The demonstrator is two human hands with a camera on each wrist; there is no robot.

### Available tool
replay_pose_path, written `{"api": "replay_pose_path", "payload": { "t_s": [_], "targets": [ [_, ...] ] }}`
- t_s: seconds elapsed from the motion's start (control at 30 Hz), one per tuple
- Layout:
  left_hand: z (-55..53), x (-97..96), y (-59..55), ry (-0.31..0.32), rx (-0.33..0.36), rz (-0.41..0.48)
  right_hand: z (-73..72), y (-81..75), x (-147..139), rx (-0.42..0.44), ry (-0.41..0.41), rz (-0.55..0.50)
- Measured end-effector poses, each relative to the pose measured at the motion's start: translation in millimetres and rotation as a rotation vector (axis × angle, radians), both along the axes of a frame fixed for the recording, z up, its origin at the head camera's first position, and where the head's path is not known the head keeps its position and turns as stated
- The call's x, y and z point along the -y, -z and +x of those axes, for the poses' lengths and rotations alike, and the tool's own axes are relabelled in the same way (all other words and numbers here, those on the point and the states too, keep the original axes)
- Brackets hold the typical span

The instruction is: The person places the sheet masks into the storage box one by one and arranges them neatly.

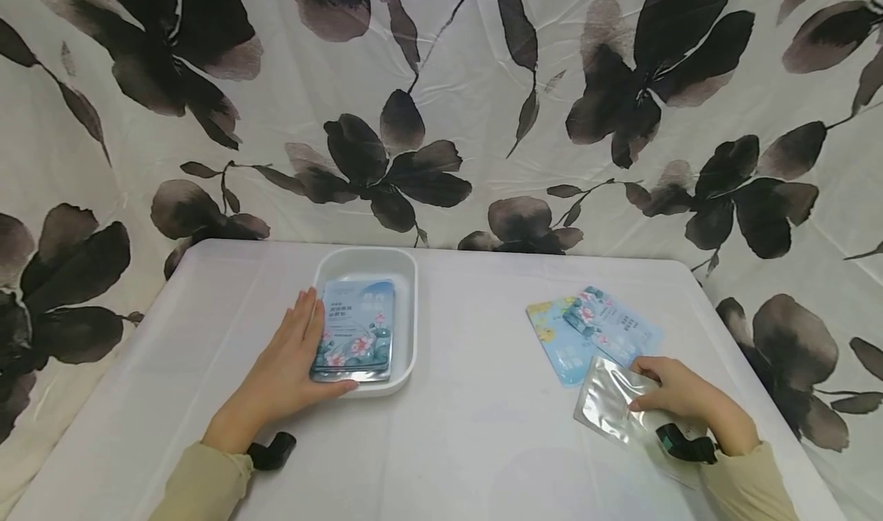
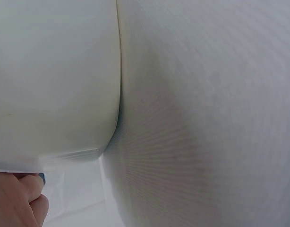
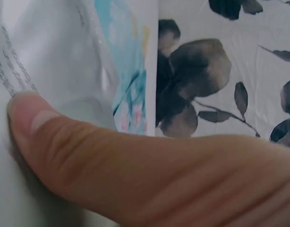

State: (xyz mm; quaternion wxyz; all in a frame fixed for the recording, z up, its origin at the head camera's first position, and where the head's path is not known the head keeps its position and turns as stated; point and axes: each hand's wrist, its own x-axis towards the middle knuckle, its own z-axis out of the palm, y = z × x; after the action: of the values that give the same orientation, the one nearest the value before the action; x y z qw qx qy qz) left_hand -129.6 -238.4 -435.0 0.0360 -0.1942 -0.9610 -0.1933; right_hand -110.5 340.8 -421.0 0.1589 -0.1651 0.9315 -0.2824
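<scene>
In the head view a white tray holds a stack of blue flowered packets that look like face mask packets. My left hand rests along the tray's left side, its fingers straight and together and the thumb stretched across the front edge. To the right, my right hand pinches a face mask packet, its silver back facing up, at its edge. The thumb presses on the silver face in the right wrist view. Beyond it lie a blue flowered packet and a blue-and-yellow packet, overlapping.
A white cloth covers the table. Behind it hangs a white curtain with dark printed flowers. The left wrist view shows mostly the tray's outer wall and the cloth.
</scene>
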Motion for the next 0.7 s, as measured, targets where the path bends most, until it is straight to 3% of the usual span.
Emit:
{"api": "replay_pose_path", "payload": {
  "t_s": [0.2,0.37,0.57,0.7],
  "targets": [
    [0.4,-0.8,-0.5,0.0,-0.009,0.002,5.4,2.6,12,0.051,-0.135,-0.143],
    [0.9,-0.4,0.1,-0.006,-0.008,0.002,6.0,2.6,32,0.075,-0.188,-0.234],
    [-0.2,-0.8,0.5,-0.008,-0.003,-0.006,1.7,1.9,55,0.118,-0.19,-0.271],
    [-0.9,-1.8,0.3,-0.01,0.004,-0.012,-2.2,2.0,69,0.216,-0.095,-0.348]
  ]
}}
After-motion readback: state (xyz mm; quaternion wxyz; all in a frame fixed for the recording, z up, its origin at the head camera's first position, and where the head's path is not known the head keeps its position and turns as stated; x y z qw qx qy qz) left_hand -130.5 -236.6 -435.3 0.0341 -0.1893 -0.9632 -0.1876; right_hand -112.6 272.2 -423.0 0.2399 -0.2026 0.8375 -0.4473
